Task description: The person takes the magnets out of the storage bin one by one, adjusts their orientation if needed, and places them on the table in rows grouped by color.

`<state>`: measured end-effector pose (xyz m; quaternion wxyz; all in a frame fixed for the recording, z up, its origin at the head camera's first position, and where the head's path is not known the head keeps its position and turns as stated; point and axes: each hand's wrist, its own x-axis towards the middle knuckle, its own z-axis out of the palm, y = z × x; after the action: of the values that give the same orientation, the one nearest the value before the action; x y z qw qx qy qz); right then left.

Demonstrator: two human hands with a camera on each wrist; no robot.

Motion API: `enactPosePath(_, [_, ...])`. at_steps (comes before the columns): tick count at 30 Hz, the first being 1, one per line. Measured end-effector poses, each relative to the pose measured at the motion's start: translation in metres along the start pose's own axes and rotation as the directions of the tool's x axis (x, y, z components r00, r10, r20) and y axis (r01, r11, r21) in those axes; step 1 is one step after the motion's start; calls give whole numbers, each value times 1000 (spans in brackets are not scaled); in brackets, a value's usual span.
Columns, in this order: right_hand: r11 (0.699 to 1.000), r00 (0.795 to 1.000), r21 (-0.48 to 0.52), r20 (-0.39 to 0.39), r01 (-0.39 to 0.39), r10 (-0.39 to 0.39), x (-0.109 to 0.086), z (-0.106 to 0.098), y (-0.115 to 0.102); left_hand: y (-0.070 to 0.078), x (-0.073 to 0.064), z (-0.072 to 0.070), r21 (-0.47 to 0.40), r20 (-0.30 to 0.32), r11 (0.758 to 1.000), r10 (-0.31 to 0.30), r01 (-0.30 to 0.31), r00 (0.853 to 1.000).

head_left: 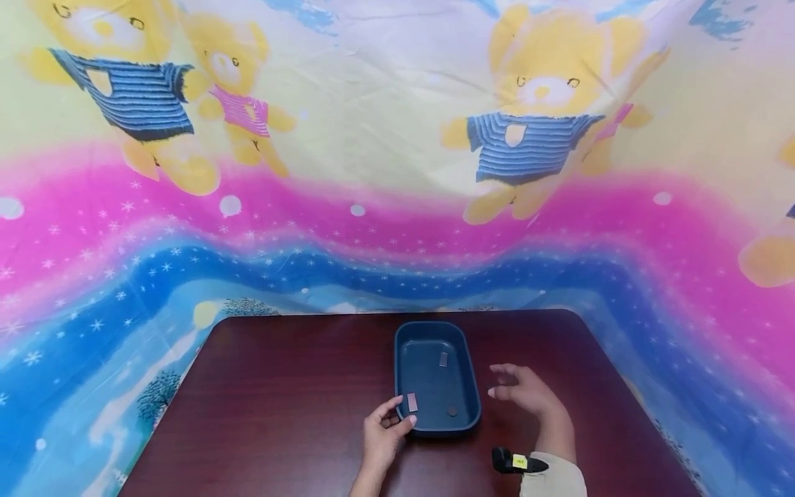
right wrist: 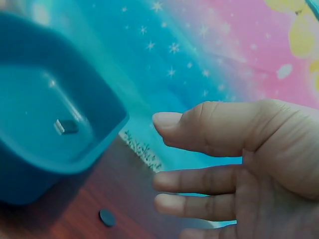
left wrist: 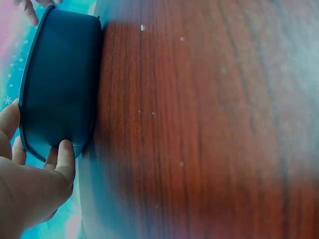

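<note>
A dark blue rectangular plastic tray [head_left: 468, 338] sits on the table. My left hand [head_left: 381, 433] grips its near left corner; in the left wrist view, fingertips press the tray's outer wall [left wrist: 62, 74]. Inside lie a small pinkish rectangular piece [head_left: 413, 402] near the left hand and a small greyish block [head_left: 444, 359] towards the far right. A small round disc [head_left: 452, 412] shows at the near right. My right hand [head_left: 528, 392] hovers right of the tray, fingers loosely bent, holding nothing. In the right wrist view, a dark disc [right wrist: 106, 217] appears outside the tray; I cannot tell whether it is the same one.
The dark reddish-brown wooden table [head_left: 298, 386] extends on both sides of the tray. Behind it hangs a printed cloth [head_left: 373, 235] with bears and snowflakes. A black wrist camera [head_left: 508, 461] is strapped at the right wrist, by a light sleeve [head_left: 554, 476].
</note>
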<state>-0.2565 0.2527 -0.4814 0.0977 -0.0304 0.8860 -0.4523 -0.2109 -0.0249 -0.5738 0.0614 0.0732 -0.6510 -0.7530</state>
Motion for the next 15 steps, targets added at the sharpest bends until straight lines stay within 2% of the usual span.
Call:
enactPosePath(5, [999, 999, -34, 27, 19, -18, 2, 5, -13, 1, 0, 0, 3, -3, 1000, 2, -2, 1000])
enactPosePath(10, [999, 995, -32, 95, 41, -38, 7, 11, -18, 2, -1, 0, 5, 2, 1000, 4, -4, 1000])
enactPosePath(13, [999, 990, -16, 133, 42, -40, 10, 14, -20, 15, -6, 1, 0, 11, 1000, 21, -21, 1000])
enactPosePath(15, [999, 988, -13, 147, 48, -46, 11, 16, -22, 18, -8, 1, -6, 14, 1000, 25, -25, 1000])
